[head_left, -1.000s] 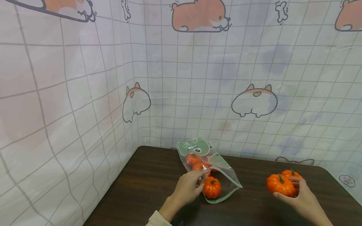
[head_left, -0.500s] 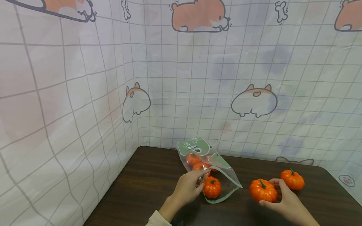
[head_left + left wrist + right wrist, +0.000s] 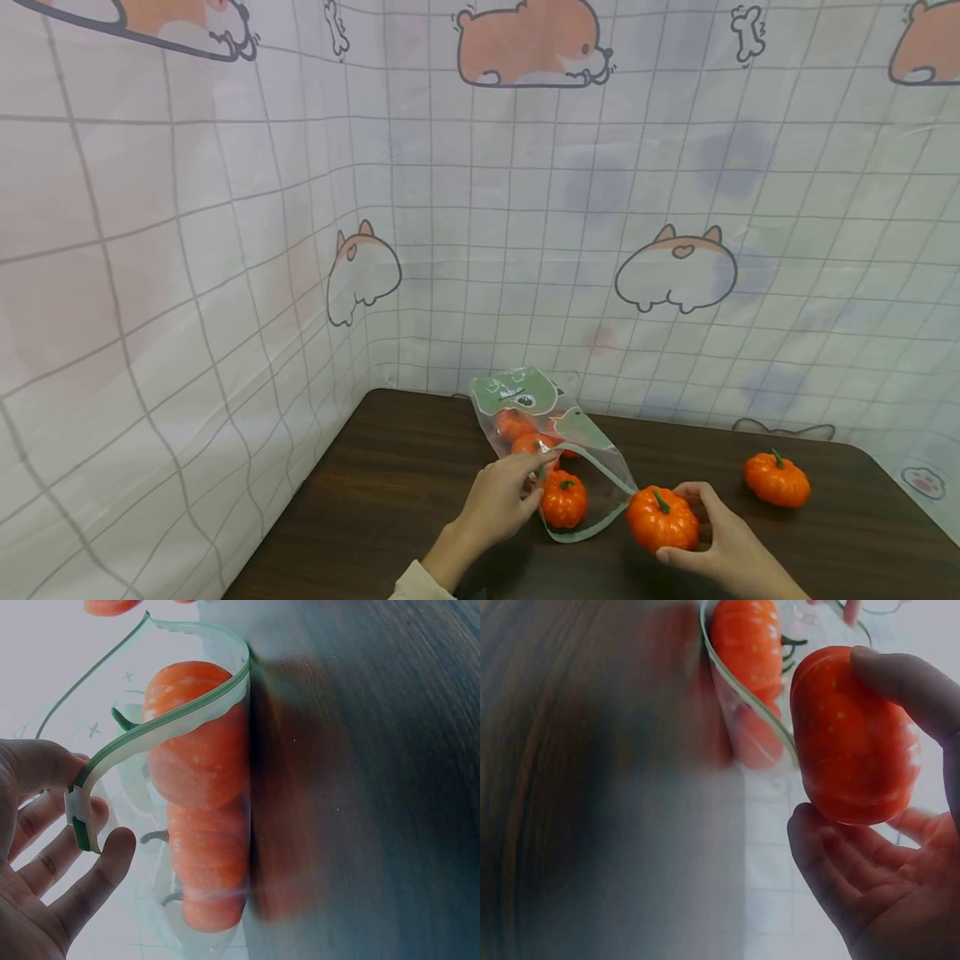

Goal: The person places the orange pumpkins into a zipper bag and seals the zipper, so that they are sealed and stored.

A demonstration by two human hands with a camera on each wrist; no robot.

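At a dark table (image 3: 405, 475), a person's left hand (image 3: 491, 504) pinches the green rim (image 3: 184, 712) of a clear bag (image 3: 528, 393), at the mouth's 10 o'clock. The bag's long axis runs from 10 o'clock to 4, its mouth at the 4 o'clock end; a front pumpkin (image 3: 564, 504) sits just inside, other pumpkins (image 3: 513, 425) behind it toward 11. Just outside, at about the mouth's 3 o'clock, is the held pumpkin (image 3: 660, 527) (stem up, wider than tall), gripped between thumb and fingers of the right hand (image 3: 723, 542) and seemingly raised off the tabletop; whether it touches the bag's corner cannot be told. From the right palm, pumpkin and mouth both lie near 9 o'clock, practically in line, the load between hand and opening. A lone pumpkin (image 3: 777, 481) rests at the right hand's 2 o'clock, well apart from the bag.
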